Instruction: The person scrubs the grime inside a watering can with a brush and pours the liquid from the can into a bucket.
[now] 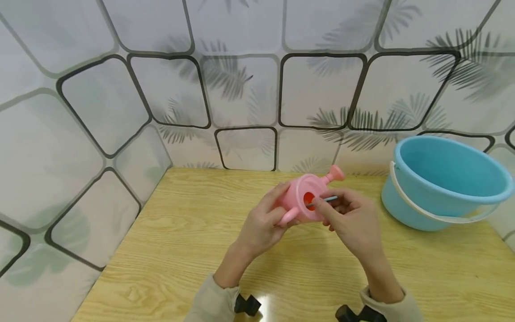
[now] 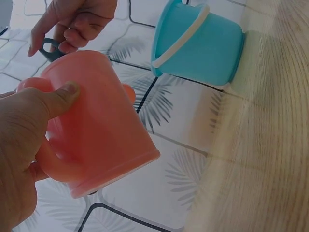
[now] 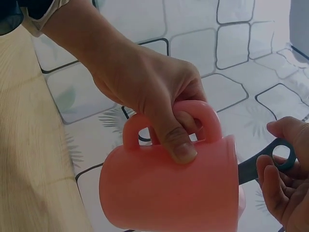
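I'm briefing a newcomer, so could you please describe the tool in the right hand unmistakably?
Left of the blue bucket is a pink watering can. The right hand pinches the tool at the can's opening; unlike can and bucket, it is slim, greyish and ends in a ring.

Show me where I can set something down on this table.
Bare: the table between the patterned wall at left and the left hand; also front right, between the right sleeve and blue bucket. Crowded: mid-table, around the pink watering can and right hand.
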A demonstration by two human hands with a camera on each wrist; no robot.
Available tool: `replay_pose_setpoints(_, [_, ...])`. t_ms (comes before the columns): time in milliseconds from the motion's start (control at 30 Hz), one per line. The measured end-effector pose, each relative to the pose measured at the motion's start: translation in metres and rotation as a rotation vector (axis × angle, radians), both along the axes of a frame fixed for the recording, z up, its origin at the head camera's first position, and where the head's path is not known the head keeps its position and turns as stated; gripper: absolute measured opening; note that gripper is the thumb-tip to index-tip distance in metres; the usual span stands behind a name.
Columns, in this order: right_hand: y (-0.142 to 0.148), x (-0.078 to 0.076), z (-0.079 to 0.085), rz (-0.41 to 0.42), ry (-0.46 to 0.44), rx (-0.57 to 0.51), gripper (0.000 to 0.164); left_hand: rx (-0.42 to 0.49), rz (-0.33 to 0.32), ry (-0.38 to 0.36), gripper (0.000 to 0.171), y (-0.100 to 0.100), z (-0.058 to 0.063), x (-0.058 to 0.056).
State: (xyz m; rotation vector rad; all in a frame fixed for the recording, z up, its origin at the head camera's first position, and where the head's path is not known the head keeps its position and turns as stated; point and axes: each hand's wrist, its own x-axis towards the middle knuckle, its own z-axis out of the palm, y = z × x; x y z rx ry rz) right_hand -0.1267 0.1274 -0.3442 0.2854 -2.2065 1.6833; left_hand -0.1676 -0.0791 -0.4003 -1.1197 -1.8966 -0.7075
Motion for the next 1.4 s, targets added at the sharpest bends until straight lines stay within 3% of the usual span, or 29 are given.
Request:
replay_pose_setpoints(200, [0.001, 0.000, -0.003, -0.001, 0.069, 0.069, 0.013, 0.001, 0.002, 0.005, 0.037, -0.001, 0.001, 0.001])
replay_pose_setpoints(433, [0.003, -0.001, -0.004, 0.027, 0.191, 0.212, 0.030, 0.026, -0.003, 0.029, 0.039, -0.002, 0.003, -0.001])
replay_pose_setpoints(667, [0.008, -0.001, -0.001, 0.057, 0.173, 0.156, 0.033, 0.019, -0.012, 0.015, 0.038, -0.001, 0.003, -0.002])
replay_pose_setpoints(833, [0.011, -0.002, -0.002, 0.062, 0.193, 0.129, 0.022, 0.003, -0.016, -0.004, 0.039, -0.001, 0.001, 0.001])
replay_pose_setpoints(967, [0.015, -0.005, -0.001, 0.069, 0.311, 0.112, 0.022, -0.001, -0.025, 0.001, 0.038, 0.001, 0.001, -0.001])
replay_pose_setpoints(1100, [0.018, -0.014, -0.002, 0.074, 0.517, 0.128, 0.027, 0.001, -0.021, 0.014, 0.039, 0.004, 0.001, -0.003])
replay_pose_setpoints(1233, [0.017, -0.024, -0.008, 0.051, 0.735, 0.253, 0.007, -0.006, -0.013, 0.022, 0.040, 0.005, 0.000, -0.002])
replay_pose_setpoints(1333, [0.016, -0.028, -0.015, 0.066, 0.818, 0.352, 0.025, -0.008, -0.015, 0.026, 0.040, 0.006, -0.002, 0.000])
replay_pose_setpoints(1400, [0.017, -0.028, -0.019, 0.097, 0.813, 0.384, 0.031, -0.008, -0.016, 0.027, 0.040, 0.007, -0.003, 0.000])
